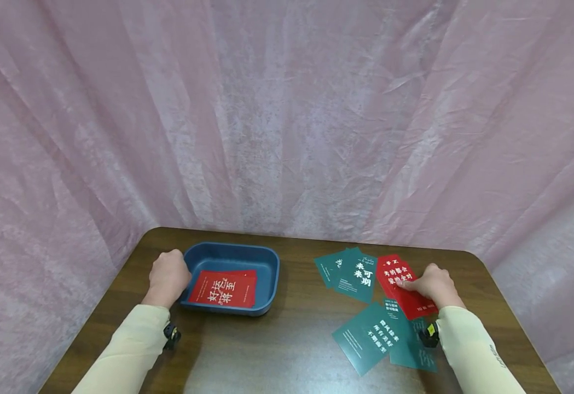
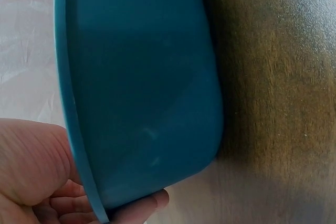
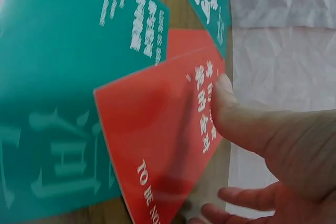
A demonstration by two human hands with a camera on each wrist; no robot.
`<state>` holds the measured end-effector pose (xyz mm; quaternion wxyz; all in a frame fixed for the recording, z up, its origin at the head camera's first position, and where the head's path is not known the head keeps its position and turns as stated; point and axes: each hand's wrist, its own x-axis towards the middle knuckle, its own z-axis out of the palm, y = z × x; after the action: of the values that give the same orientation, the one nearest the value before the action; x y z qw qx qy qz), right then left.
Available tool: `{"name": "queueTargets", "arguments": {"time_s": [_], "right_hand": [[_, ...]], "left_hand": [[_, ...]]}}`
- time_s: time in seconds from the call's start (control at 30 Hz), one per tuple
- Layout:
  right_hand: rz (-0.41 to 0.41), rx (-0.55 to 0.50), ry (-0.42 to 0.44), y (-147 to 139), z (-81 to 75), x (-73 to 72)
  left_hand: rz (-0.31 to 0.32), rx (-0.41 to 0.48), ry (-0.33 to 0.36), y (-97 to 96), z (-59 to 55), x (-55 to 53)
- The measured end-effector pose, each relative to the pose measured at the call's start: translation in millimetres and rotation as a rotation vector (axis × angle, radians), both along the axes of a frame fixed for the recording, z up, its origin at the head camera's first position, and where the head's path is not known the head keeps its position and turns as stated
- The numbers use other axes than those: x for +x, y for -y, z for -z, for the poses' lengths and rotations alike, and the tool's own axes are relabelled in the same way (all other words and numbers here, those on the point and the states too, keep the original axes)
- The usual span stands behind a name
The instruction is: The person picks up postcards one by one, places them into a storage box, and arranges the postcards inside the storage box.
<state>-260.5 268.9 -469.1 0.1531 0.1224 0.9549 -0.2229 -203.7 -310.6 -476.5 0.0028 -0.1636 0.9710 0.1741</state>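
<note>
My left hand (image 1: 169,276) grips the left rim of a blue rectangular tray (image 1: 274,273), its fingers curled round the edge. In the left wrist view, the tray's outer wall (image 2: 142,93) fills the middle. Red printed cards (image 1: 222,289) lie inside the tray. At the right, my right hand (image 1: 433,285) holds a red card (image 3: 152,124), thumb on its printed face and other fingers at its far side; the index finger is hidden. Part of another red card (image 3: 184,40) shows behind it. Green cards (image 1: 365,336) lie beneath and beside the held card.
Two more green cards (image 1: 358,276) overlap near the table's back edge. The wooden table (image 1: 267,355) has rounded back corners. A pink curtain (image 1: 287,120) hangs right behind it. Each wrist wears a small black camera, such as the right wrist camera (image 1: 429,334).
</note>
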Motion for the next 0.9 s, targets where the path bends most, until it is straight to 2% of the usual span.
{"name": "queueTargets", "arguments": {"time_s": [0.13, 0.23, 0.6, 0.9], "right_hand": [[0.034, 0.045, 0.074, -0.4, -0.8, 1.3], [0.044, 0.056, 0.095, -1.0, -0.5, 2.3], [0.043, 0.011, 0.059, -7.4, 2.0, 7.6], [0.081, -0.031, 0.055, -9.0, 4.3, 6.1]], "left_hand": [[0.001, -0.005, -0.005, 0.5, 1.9, -0.2], [0.004, -0.008, -0.006, 0.4, 2.6, -0.7], [0.001, -0.003, 0.024, -0.7, 0.9, -1.1], [-0.002, -0.007, 0.016, -1.0, -0.4, -0.5]]}}
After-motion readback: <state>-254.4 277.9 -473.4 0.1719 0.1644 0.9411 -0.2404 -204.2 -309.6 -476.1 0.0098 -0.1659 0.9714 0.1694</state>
